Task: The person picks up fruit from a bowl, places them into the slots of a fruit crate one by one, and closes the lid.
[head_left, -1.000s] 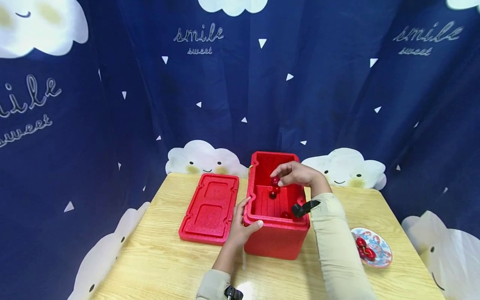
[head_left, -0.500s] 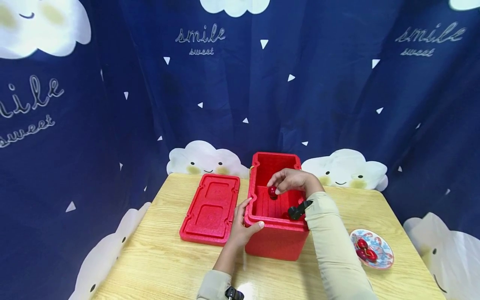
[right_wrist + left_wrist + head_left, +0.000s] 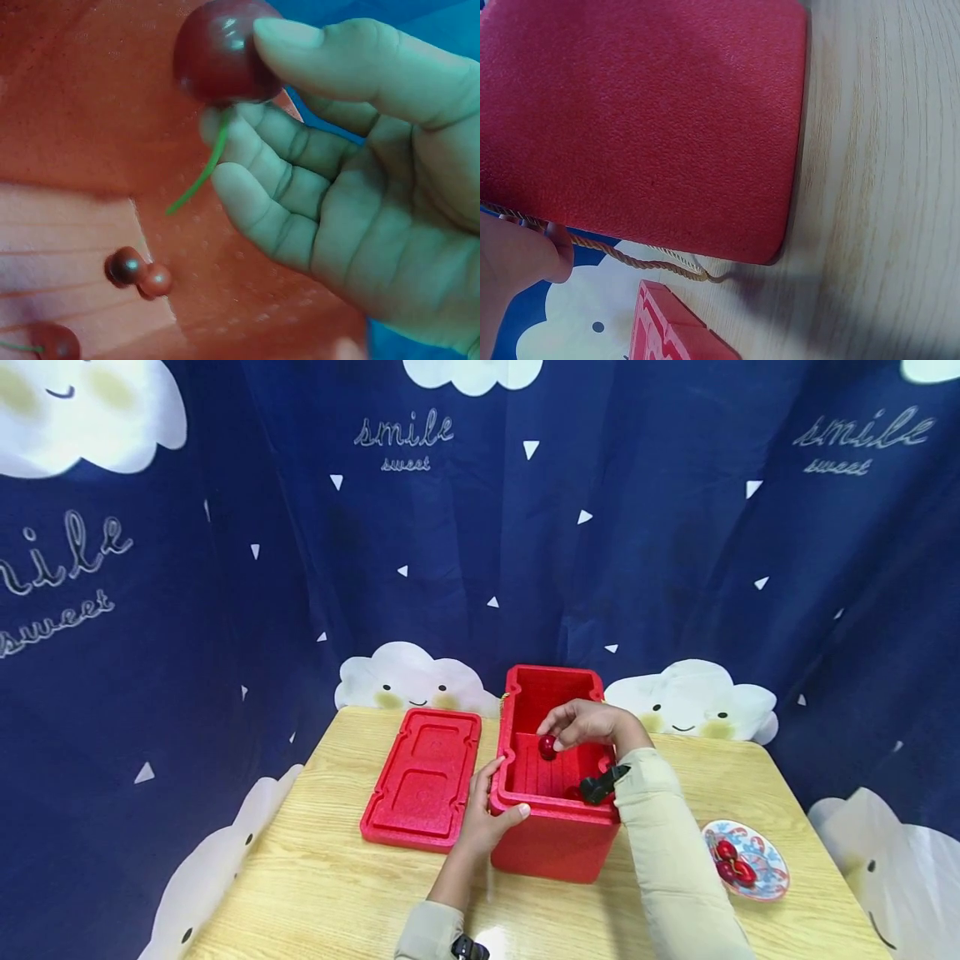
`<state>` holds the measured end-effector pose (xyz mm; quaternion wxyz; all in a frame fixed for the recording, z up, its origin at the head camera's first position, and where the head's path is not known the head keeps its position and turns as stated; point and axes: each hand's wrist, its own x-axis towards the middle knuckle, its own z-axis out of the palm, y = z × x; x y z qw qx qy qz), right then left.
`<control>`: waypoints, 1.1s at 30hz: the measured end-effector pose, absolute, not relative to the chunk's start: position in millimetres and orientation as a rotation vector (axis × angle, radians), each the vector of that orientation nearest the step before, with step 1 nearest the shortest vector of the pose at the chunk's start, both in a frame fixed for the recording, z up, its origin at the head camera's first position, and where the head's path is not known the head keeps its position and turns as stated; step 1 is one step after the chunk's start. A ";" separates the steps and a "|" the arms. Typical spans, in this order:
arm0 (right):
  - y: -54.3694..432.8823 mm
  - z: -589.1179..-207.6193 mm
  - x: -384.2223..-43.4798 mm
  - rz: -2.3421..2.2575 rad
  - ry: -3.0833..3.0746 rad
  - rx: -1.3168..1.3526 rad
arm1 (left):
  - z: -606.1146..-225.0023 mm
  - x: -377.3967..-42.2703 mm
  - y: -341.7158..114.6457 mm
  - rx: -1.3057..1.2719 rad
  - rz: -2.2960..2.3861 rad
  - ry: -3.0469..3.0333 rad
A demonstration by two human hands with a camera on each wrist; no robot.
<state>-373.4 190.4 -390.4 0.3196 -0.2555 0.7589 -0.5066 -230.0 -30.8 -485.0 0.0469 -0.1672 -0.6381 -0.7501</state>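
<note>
My right hand (image 3: 588,727) is inside the open red foam box (image 3: 555,852). It pinches a dark red cherry (image 3: 225,52) between thumb and fingers, with a green stem hanging below the fruit in the right wrist view. Two cherries (image 3: 127,266) lie touching on the ribbed box floor, and another cherry (image 3: 56,343) with a green stem is at that view's lower left. At the box's near left corner, my left hand (image 3: 480,814) holds the rim, thumb on the front and fingers along the side. A twisted gold cord (image 3: 641,262) runs beside those fingers.
The red lid (image 3: 422,777) lies flat on the wooden table (image 3: 330,893), left of the box. On the right stands a patterned plate (image 3: 768,852) with cherries (image 3: 745,872). A dark blue curtain (image 3: 450,527) with clouds surrounds the table's back and sides.
My right hand has lowered the cherry deeper into the box, mostly in the first half second. The left hand stays on the rim.
</note>
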 end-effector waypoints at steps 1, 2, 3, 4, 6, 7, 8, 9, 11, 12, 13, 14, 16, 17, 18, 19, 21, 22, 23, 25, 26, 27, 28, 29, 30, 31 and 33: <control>191.7 -389.4 -372.1 -1.329 2.018 -0.682 | -484.8 -229.9 -31.6 -0.507 -2.278 -1.961; 192.6 -387.6 -370.2 -1.328 2.044 -0.689 | -484.8 -229.7 -32.8 -0.503 -2.274 -1.968; 193.7 -385.7 -368.5 -1.327 2.071 -0.700 | -484.7 -229.6 -34.1 -0.496 -2.271 -1.972; 196.8 -382.6 -365.0 -1.327 2.097 -0.709 | -485.0 -229.5 -33.6 -0.488 -2.276 -1.969; 202.7 -375.8 -357.3 -1.330 2.137 -0.748 | -485.8 -229.5 -33.2 -0.482 -2.283 -1.957; 205.9 -372.7 -353.1 -1.333 2.148 -0.775 | -485.9 -229.3 -33.1 -0.478 -2.287 -1.947; 209.2 -369.5 -348.6 -1.339 2.155 -0.792 | -486.3 -229.2 -33.0 -0.480 -2.301 -1.936; 213.2 -367.1 -344.2 -1.347 2.156 -0.814 | -486.6 -229.1 -32.9 -0.479 -2.305 -1.934; 222.0 -362.8 -333.5 -1.374 2.154 -0.851 | -487.2 -229.3 -32.3 -0.484 -2.308 -1.939; 227.0 -361.8 -328.5 -1.389 2.154 -0.863 | -487.5 -229.4 -31.9 -0.484 -2.312 -1.940; 232.2 -361.1 -323.3 -1.407 2.152 -0.868 | -487.6 -229.5 -31.5 -0.484 -2.312 -1.944; 237.3 -360.8 -318.1 -1.429 2.151 -0.864 | -487.6 -229.5 -31.2 -0.480 -2.311 -1.950; 248.5 -362.1 -308.8 -1.467 2.150 -0.868 | -487.2 -229.8 -30.5 -0.478 -2.296 -1.962; 253.8 -363.3 -304.6 -1.481 2.156 -0.865 | -486.6 -229.8 -30.3 -0.475 -2.286 -1.972; 258.9 -364.8 -301.0 -1.491 2.165 -0.861 | -486.2 -230.0 -30.5 -0.472 -2.273 -1.981; 263.3 -366.7 -298.4 -1.496 2.177 -0.858 | -485.2 -230.0 -31.3 -0.470 -2.260 -1.992; 271.3 -371.7 -294.1 -1.495 2.212 -0.857 | -484.8 -231.2 -33.1 -0.473 -2.244 -2.000; 274.6 -374.2 -292.0 -1.496 2.226 -0.849 | -484.5 -231.5 -33.9 -0.473 -2.239 -2.002; 277.9 -377.3 -290.2 -1.496 2.243 -0.839 | -484.4 -231.5 -34.6 -0.470 -2.235 -2.008; 285.1 -383.4 -286.3 -1.508 2.263 -0.828 | -484.8 -231.7 -34.9 -0.475 -2.245 -2.004; 288.7 -386.4 -283.8 -1.523 2.266 -0.824 | -484.6 -231.3 -34.6 -0.474 -2.247 -2.006; 292.3 -389.1 -281.3 -1.537 2.264 -0.813 | -483.8 -230.6 -34.0 -0.468 -2.250 -2.008; 296.1 -391.9 -278.9 -1.554 2.263 -0.813 | -483.0 -229.8 -33.3 -0.464 -2.256 -2.008; 300.0 -394.6 -276.2 -1.569 2.268 -0.813 | -482.4 -229.2 -32.5 -0.460 -2.260 -2.010; 303.8 -396.9 -273.5 -1.584 2.272 -0.808 | -482.0 -229.0 -31.6 -0.461 -2.267 -2.006; 307.4 -399.0 -270.6 -1.597 2.279 -0.803 | -481.3 -228.4 -30.7 -0.464 -2.272 -2.006; 314.7 -403.1 -265.1 -1.628 2.291 -0.785 | -480.9 -227.9 -29.1 -0.468 -2.282 -2.002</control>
